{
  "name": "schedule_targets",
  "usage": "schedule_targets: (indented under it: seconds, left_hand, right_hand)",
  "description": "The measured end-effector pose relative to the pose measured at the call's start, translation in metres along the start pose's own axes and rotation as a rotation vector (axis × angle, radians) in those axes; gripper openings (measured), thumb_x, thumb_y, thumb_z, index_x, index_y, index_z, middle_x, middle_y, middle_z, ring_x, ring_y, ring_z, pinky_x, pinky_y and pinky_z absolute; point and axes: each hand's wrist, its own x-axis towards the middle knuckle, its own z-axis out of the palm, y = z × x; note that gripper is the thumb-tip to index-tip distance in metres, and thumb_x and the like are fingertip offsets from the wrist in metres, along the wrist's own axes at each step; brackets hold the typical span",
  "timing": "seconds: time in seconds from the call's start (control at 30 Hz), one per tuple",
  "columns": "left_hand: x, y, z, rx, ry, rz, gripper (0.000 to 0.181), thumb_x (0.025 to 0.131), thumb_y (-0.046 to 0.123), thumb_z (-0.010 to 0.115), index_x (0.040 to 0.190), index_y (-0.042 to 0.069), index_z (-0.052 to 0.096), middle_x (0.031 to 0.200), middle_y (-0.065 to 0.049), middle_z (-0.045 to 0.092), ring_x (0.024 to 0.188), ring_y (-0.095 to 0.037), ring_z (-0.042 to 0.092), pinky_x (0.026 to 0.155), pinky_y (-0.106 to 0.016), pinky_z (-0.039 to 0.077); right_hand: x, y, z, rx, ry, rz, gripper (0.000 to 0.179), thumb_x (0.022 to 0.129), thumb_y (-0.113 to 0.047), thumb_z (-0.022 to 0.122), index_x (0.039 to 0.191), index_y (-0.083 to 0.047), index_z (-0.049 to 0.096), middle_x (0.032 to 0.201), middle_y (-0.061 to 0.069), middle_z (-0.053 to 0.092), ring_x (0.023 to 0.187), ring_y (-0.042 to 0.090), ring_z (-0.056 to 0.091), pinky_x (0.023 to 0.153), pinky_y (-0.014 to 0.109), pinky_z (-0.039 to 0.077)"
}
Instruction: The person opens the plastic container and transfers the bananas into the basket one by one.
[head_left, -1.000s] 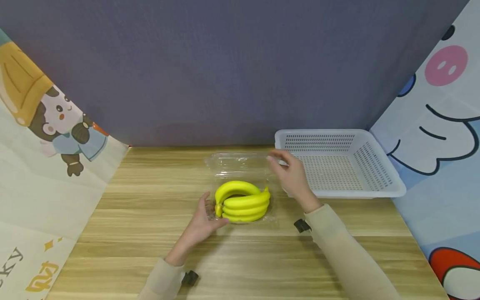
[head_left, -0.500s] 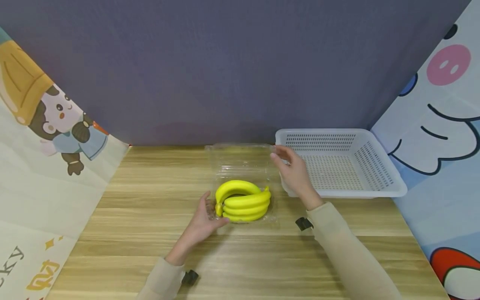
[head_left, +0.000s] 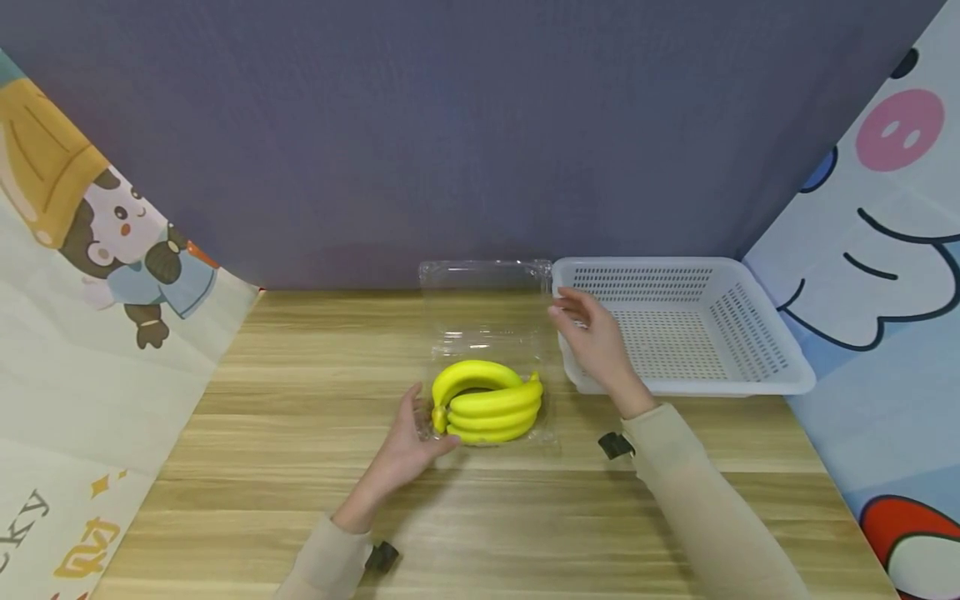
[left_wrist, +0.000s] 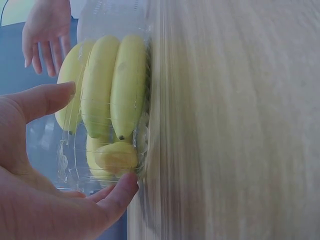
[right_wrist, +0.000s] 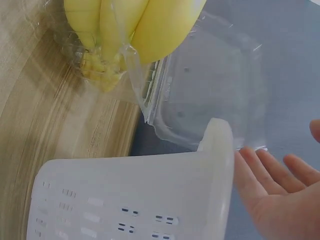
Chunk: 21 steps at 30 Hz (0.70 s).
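A bunch of yellow bananas lies in the base of a clear plastic clamshell box on the table. The box's lid stands raised at the back, against the dark wall. My left hand holds the box's left end, thumb at the near side and fingers round the far side. My right hand is beside the lid's right edge, over the left rim of the basket. Its fingers are extended in the right wrist view, with nothing between them; whether the tips touch the lid edge is unclear.
A white perforated plastic basket stands at the back right, close to the box. Behind is a dark grey-blue wall. Printed cartoon panels flank the wooden table.
The lid has swung up and back from lying low over the far side to standing against the wall. My right hand has moved slightly right. The left hand has stayed in place.
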Motion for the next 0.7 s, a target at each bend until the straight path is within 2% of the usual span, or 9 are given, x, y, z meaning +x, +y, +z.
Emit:
schedule_targets:
  seconds: [0.13,0.4,0.7]
  left_hand:
    - [0.0,-0.001,0.001,0.003,0.002,0.006,0.113,0.071,0.033,0.083,0.152,0.012,0.007,0.145,-0.021,0.033,0.125,-0.039,0.043,0.102,-0.056,0.038]
    - [-0.002,0.0,0.002,0.009,-0.001,0.015,0.113,0.073,0.033,0.082,0.153,0.012,0.004,0.146,-0.02,0.032,0.127,-0.038,0.042,0.103,-0.054,0.038]
    - [-0.001,0.001,0.0,0.056,-0.009,0.017,0.115,0.072,0.039,0.081,0.153,0.012,0.004,0.149,-0.024,0.026,0.134,-0.042,0.031,0.106,-0.06,0.028]
  right_hand:
    - [-0.002,-0.002,0.0,-0.022,-0.02,-0.004,0.052,0.094,-0.04,0.058,0.134,-0.008,0.051,0.125,0.01,0.059,0.114,0.025,0.056,0.096,0.043,0.047]
    - [-0.006,-0.01,0.002,-0.056,-0.047,-0.071,0.051,0.093,-0.041,0.058,0.133,-0.009,0.053,0.128,0.009,0.058,0.115,0.023,0.056,0.092,0.039,0.051]
    - [-0.012,-0.019,0.005,-0.084,-0.071,-0.129,0.05,0.091,-0.038,0.062,0.13,-0.008,0.055,0.128,0.009,0.058,0.116,0.022,0.055,0.096,0.04,0.048]
